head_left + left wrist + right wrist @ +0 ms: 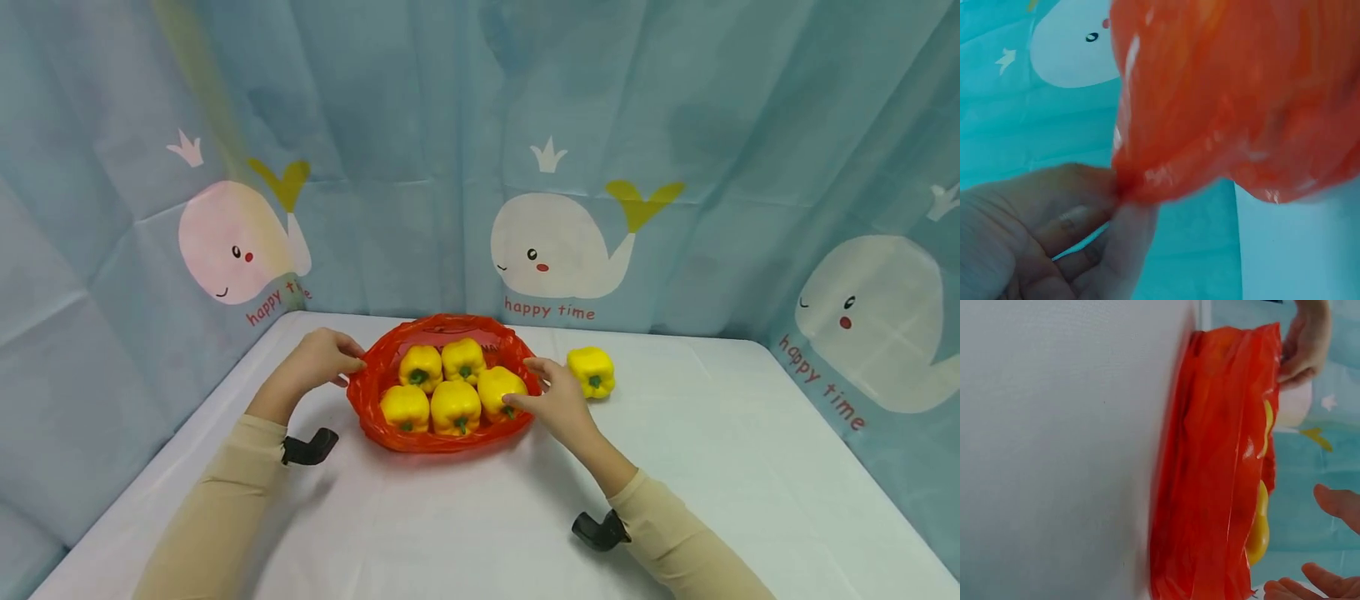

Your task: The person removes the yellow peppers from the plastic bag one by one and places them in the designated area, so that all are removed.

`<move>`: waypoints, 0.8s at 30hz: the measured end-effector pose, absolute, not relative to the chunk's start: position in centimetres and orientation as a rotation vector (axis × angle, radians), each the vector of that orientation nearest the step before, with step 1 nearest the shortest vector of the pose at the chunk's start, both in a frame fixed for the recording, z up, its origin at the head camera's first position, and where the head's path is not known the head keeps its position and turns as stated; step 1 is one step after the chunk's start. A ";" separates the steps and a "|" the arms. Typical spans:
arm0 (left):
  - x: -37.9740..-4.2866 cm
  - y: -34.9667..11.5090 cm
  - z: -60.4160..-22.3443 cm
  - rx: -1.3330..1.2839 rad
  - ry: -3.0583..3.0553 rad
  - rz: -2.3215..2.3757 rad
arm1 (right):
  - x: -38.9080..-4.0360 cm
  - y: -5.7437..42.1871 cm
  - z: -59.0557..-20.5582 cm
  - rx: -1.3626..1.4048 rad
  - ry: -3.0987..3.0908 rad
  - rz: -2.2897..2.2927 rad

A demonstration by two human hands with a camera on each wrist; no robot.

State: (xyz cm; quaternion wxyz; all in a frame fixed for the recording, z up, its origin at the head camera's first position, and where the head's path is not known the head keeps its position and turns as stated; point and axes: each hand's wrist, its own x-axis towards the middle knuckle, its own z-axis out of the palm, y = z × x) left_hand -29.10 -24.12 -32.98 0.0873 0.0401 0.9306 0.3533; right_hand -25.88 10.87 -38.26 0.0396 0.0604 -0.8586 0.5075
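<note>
Five yellow peppers [456, 406] sit inside the red bag [435, 442], its long axis running left to right across the bench [442, 525]. The left hand [321, 358] pinches the bag's left rim; the right hand [558, 402] — fingers spread, grasping nothing — is above the right rim, nearer the loose pepper [590, 369] (just right of the bag).

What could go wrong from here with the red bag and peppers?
The left hand pinches the red bag at its edge, so the plastic might slip or tear if pulled. The five peppers inside lie under a wide mouth and could roll out if it tips. The right hand is near the loose pepper and might knock it.
</note>
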 end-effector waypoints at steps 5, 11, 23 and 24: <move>-29.2 -24.3 -32.4 0.160 2.715 1.077 | -25.9 10.2 -38.3 0.200 -2.656 1.471; -29.1 -24.1 -32.0 0.176 2.696 1.075 | -26.1 9.8 -38.5 0.174 -2.674 1.456; -29.1 -23.6 -31.6 0.168 2.718 1.019 | -26.1 9.6 -38.8 0.203 -2.679 1.403; -29.1 -23.6 -31.6 0.168 2.719 1.017 | -26.1 9.6 -38.8 0.201 -2.682 1.396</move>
